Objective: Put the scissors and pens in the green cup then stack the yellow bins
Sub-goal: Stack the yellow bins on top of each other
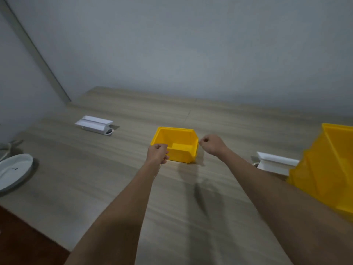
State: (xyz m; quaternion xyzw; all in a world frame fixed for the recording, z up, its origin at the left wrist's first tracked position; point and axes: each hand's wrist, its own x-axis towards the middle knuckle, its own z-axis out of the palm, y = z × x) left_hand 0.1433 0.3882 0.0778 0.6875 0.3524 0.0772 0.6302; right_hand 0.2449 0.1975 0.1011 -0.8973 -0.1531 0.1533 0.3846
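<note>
A small yellow bin (178, 144) stands empty on the wooden table (107, 180), near its middle. My left hand (157, 153) grips the bin's near left corner, fingers curled over the rim and thumb outside. My right hand (212, 145) hovers just right of the bin's right wall with its fingers curled; I cannot tell if the fingertips touch the wall. A larger yellow bin (328, 169) stands at the right edge of view, partly cut off. No green cup, scissors or pens are in sight.
A white block-shaped object (93, 124) lies at the back left, and a similar one (275, 162) sits beside the large bin. A white dish (14, 170) rests near the table's left edge. A grey wall runs behind the table.
</note>
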